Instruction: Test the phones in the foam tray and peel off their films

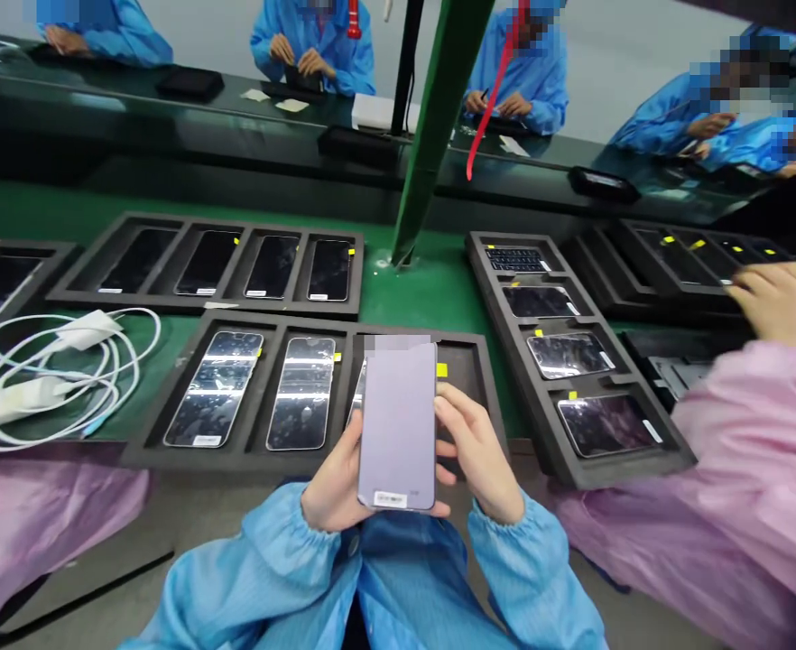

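Both my hands hold a smartphone (396,424) upright by its long edges, its lilac back facing me and a small white label near its bottom. My left hand (336,478) wraps the left edge, and my right hand (477,450) grips the right edge. Just beyond them lies a dark foam tray (142,456) with slots. Its slots hold glossy phones (301,394) lying screen up, and the phone in my hands hides part of the tray's right end.
White charger cables (52,379) lie on the green bench mat at left. More foam trays of phones (574,361) stand ahead and right. A co-worker's hand (783,305) in a pink sleeve reaches over a tray at right. A green post (431,135) rises beyond, with blue-gowned workers across a dark conveyor.
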A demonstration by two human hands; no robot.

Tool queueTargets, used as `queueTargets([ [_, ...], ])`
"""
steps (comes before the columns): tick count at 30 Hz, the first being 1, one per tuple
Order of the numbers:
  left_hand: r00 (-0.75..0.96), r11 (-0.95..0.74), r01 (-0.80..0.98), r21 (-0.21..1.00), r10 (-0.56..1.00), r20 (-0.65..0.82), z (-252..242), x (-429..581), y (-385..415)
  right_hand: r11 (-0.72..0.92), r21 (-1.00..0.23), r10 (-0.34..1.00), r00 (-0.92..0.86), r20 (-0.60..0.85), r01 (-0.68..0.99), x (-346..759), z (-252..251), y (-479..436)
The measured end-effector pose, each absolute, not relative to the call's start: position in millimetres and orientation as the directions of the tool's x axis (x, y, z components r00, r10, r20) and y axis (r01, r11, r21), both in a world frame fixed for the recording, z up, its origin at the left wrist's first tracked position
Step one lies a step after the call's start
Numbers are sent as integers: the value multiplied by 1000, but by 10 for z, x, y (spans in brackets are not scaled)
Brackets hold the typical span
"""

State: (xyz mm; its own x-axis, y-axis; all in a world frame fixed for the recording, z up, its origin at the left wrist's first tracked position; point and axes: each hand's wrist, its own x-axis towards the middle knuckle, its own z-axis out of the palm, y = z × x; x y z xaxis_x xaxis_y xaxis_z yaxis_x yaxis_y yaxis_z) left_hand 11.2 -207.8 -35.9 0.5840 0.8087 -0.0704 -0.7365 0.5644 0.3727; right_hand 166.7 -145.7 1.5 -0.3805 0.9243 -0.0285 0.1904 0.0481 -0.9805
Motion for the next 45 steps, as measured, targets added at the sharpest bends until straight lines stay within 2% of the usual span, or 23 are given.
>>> queueTargets([
  [2, 550, 530, -771, 353, 833, -51, -386, 91, -2148, 235, -932, 929, -346, 132, 275, 1697, 21, -1435],
  [4, 557, 544, -743, 390, 826, -92, -401, 66, -2206, 360, -844, 925, -274, 265, 397, 1728, 58, -1414],
  [8, 578, 581, -676, 454, 799, -163, -360, 61, -2285, 569, -569, 809, -276, 519, 594, 1745, 158, -1420],
  [11, 570, 581, -681, 445, 803, -175, -317, 86, -2341, 730, -390, 648, -386, 656, 562, 1751, 208, -1474],
  [14, 581, 601, -677, 425, 791, -192, -337, 91, -2425, 882, -306, 460, -509, 727, 359, 1770, 253, -1572],
  [16, 577, 614, -675, 409, 785, -226, -389, 76, -2492, 929, -278, 370, -559, 742, 246, 1776, 288, -1658],
  [19, 542, 603, -700, 383, 797, -265, -470, 39, -2580, 949, -250, 314, -588, 746, 190, 1769, 330, -1789],
  [26, 447, 590, -732, 341, 793, -414, -394, -9, -2691, 960, -231, 276, -427, 861, 155, 1756, 324, -1930],
  [28, 440, 578, -732, 362, 806, -397, -348, 5, -2695, 957, -243, 288, -422, 860, 158, 1763, 321, -1941],
  [35, 514, 550, -744, 380, 834, -202, -263, 71, -2645, 959, -250, 283, -423, 861, 132, 1787, 326, -1966],
  [45, 532, 566, -723, 396, 822, -203, -133, 108, -2571, 959, -254, 284, -451, 846, 128, 1795, 356, -1956],
])
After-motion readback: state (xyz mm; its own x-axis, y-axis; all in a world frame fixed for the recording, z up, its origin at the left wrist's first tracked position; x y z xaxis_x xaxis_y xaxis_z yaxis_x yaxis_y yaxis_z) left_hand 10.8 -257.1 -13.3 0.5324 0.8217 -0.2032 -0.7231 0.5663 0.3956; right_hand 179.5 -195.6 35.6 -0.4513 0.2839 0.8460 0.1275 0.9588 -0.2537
